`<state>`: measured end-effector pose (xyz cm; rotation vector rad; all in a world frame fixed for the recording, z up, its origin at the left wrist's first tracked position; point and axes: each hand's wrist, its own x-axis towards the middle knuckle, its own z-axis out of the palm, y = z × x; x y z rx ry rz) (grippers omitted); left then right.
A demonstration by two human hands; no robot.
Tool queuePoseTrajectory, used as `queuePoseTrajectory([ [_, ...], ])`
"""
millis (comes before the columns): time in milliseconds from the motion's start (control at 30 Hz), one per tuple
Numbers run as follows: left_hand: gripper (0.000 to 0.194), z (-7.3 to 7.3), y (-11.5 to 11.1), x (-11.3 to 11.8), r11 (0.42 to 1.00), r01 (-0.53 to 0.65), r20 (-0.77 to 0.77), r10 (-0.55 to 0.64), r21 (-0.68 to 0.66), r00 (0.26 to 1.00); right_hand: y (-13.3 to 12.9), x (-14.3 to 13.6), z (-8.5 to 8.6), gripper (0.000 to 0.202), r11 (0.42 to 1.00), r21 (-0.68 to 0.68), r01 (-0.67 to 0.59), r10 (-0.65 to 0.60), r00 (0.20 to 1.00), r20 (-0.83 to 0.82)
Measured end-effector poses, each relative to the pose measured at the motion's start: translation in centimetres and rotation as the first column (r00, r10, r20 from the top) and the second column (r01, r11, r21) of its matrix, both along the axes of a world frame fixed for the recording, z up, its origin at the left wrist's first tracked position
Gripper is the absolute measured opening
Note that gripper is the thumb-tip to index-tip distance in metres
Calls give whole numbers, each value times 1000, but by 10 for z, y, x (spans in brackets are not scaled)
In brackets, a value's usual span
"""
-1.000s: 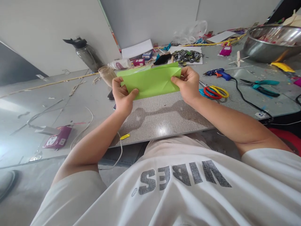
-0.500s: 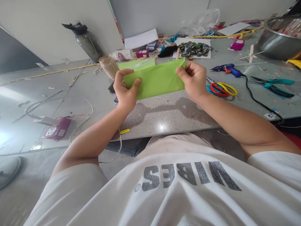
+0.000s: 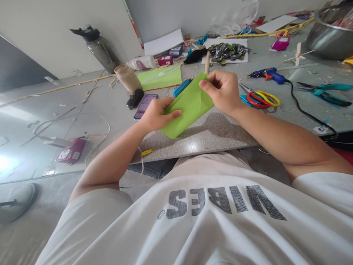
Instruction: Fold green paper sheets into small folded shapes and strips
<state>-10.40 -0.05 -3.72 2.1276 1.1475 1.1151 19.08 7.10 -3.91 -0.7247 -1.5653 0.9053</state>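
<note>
A folded sheet of green paper is held tilted above the table, its right end higher than its left. My left hand pinches it at the lower left, thumb on the near face. At the upper right corner my right hand grips it between thumb and fingers. Behind that corner a wooden stick pokes up. A phone lies beside my left hand. Just right of my right hand are scissors with red and yellow handles.
A blue glue gun and teal-handled pliers lie to the right, before a metal pot. Bottle caps are heaped at the back. More green paper lies beyond the phone. A dark water bottle stands back left.
The green paper has gone from nearly level to tilted, its left end lowered toward me with my left hand. The phone and a blue object behind the paper have come into view.
</note>
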Motion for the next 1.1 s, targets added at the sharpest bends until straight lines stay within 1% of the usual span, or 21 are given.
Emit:
queuePoseTrajectory([
  [100,41,4,-11,11,996,30,-72,-36,-81,997,-6,-3,0,63,1000,-8,-6,6,1000,-14],
  [200,40,6,-19,19,987,56,-63,-66,-154,996,-5,-2,0,64,999,25,23,-23,1000,0],
  [233,41,6,-21,21,984,57,-41,-65,-171,997,-4,-2,0,63,998,43,48,-47,999,-13],
  [300,42,3,-21,23,984,40,35,-34,-174,999,-3,-1,-1,65,989,86,124,-114,987,-112],
  [367,46,-3,-18,24,991,-6,150,26,-132,988,-5,-3,-3,79,986,57,159,-139,957,-255],
  [400,49,-6,-16,25,994,-35,210,56,-105,976,-8,-6,-4,87,992,7,124,-116,945,-307],
  [433,53,-11,-15,27,995,-63,264,83,-82,961,-13,-10,-5,93,997,-61,51,-68,941,-331],
  [467,56,-15,-15,29,994,-88,310,104,-67,945,-19,-15,-6,96,990,-134,-49,2,942,-335],
  [500,60,-20,-15,33,993,-103,346,118,-62,931,-25,-20,-7,96,969,-190,-158,93,947,-309],
  [533,64,-25,-17,37,992,-107,374,125,-67,919,-31,-25,-8,90,949,-217,-229,166,947,-274],
  [567,68,-30,-19,43,992,-100,401,123,-78,908,-37,-30,-10,85,939,-218,-265,209,946,-248],
  [633,75,-39,-25,55,993,-55,450,95,-101,888,-44,-36,-15,77,946,-188,-263,221,950,-219],
  [767,75,-54,-35,74,995,48,517,3,-86,856,-45,-38,-24,76,966,-177,-191,151,965,-214],
  [833,75,-58,-36,78,994,63,509,-11,-84,861,-45,-36,-25,75,970,-189,-150,112,973,-202],
  [900,76,-60,-35,77,996,45,495,-2,-75,869,-47,-36,-24,73,973,-197,-119,81,979,-189],
  [1000,75,-60,-30,74,999,-20,502,38,-41,864,-53,-37,-21,70,977,-195,-91,60,985,-160],
  [1100,74,-56,-24,69,995,-95,535,80,0,841,-62,-36,-17,65,974,-193,-117,94,987,-128],
])
